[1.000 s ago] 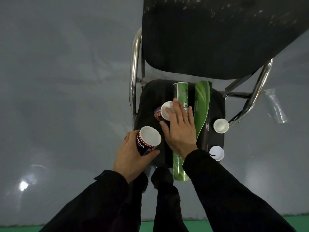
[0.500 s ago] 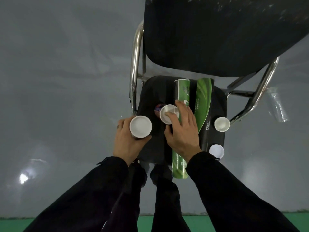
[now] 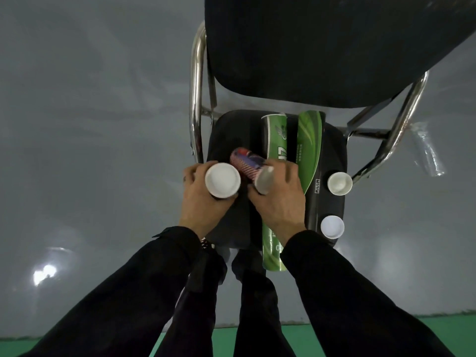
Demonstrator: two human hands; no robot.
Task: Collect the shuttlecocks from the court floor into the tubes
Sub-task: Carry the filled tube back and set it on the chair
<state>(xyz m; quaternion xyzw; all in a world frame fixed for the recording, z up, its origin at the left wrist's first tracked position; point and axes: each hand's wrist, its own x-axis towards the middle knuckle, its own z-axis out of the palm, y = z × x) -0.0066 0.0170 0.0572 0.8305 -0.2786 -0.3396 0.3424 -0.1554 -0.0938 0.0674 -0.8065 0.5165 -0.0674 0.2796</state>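
Note:
I look down on a black chair seat. My left hand grips an upright tube whose white cap faces me. My right hand holds a red, white and blue patterned tube near its white-capped end, tilted off the seat. Two green shuttlecock tubes lie side by side on the seat, partly under my right hand. No shuttlecock shows.
Two loose white caps lie on the seat's right side. The chair's chrome frame and black backrest rise behind. Grey floor surrounds it, a clear plastic wrapper at right, green court near my legs.
My right hand has closed round the patterned tube and tilted it up off the seat. My left hand has brought its capped tube right, close beside it.

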